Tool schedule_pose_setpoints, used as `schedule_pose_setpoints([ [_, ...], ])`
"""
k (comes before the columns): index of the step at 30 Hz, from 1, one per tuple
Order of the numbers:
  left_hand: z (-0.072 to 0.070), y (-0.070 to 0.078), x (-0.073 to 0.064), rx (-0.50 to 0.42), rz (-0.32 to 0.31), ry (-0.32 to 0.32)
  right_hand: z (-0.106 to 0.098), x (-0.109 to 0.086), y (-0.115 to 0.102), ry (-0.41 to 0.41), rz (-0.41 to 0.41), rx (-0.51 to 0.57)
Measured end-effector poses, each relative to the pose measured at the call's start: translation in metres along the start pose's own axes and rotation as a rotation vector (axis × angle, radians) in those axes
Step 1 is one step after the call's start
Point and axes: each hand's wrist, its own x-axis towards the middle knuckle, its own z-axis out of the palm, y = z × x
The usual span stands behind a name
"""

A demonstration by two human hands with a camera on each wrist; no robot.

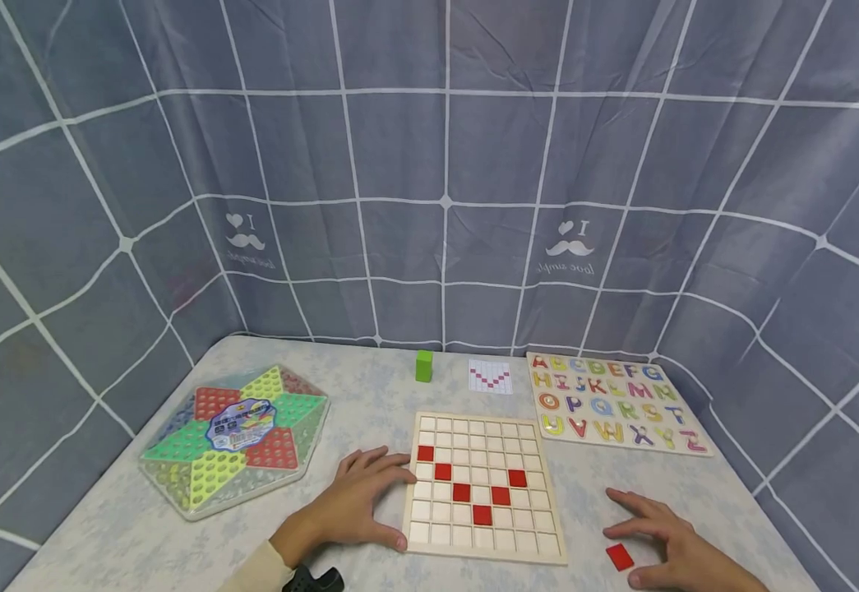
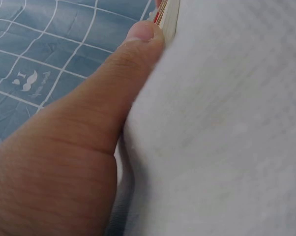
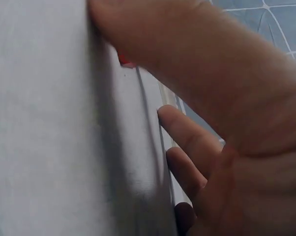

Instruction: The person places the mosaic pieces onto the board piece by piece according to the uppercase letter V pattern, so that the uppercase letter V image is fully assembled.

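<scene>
A wooden grid board point(image 1: 440, 534) lies flat on the table, with several red square tiles point(image 1: 482, 515) set in its cells in a V shape. My left hand point(image 1: 358, 503) rests at the board's left edge with fingers spread; the thumb touches near the lower left corner. To the right of the board, a loose red tile point(image 1: 620, 557) lies on the table. My right hand point(image 1: 662, 538) is around that tile, thumb and fingers apart on either side. In the right wrist view the thumb partly hides the red tile point(image 3: 124, 60).
A pattern card point(image 1: 490, 376) with a pink V lies behind the board, beside a green block point(image 1: 424, 366). An alphabet board point(image 1: 621, 403) is at the back right. A packaged star-shaped peg-game board point(image 1: 233, 444) sits on the left. A blue-grey curtain point(image 1: 399, 164) surrounds the table.
</scene>
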Motion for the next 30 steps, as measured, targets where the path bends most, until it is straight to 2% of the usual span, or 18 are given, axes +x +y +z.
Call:
schedule_pose_setpoints([
  [5,0.002,0.0,0.0,-0.002,-0.01,-0.016,0.004,-0.001,0.009,0.023,-0.07,0.014],
  [10,0.002,-0.001,0.0,0.007,-0.003,-0.004,0.007,0.001,0.01,0.091,-0.132,0.013],
  [14,0.0,0.0,0.0,-0.003,0.0,-0.005,0.007,0.003,0.009,0.12,-0.134,0.002],
  [23,-0.002,-0.001,0.0,0.005,-0.013,-0.002,0.005,0.01,0.009,0.124,-0.12,0.004],
  [30,0.0,-0.002,0.0,-0.011,0.009,0.0,0.002,0.017,0.013,0.138,-0.149,0.116],
])
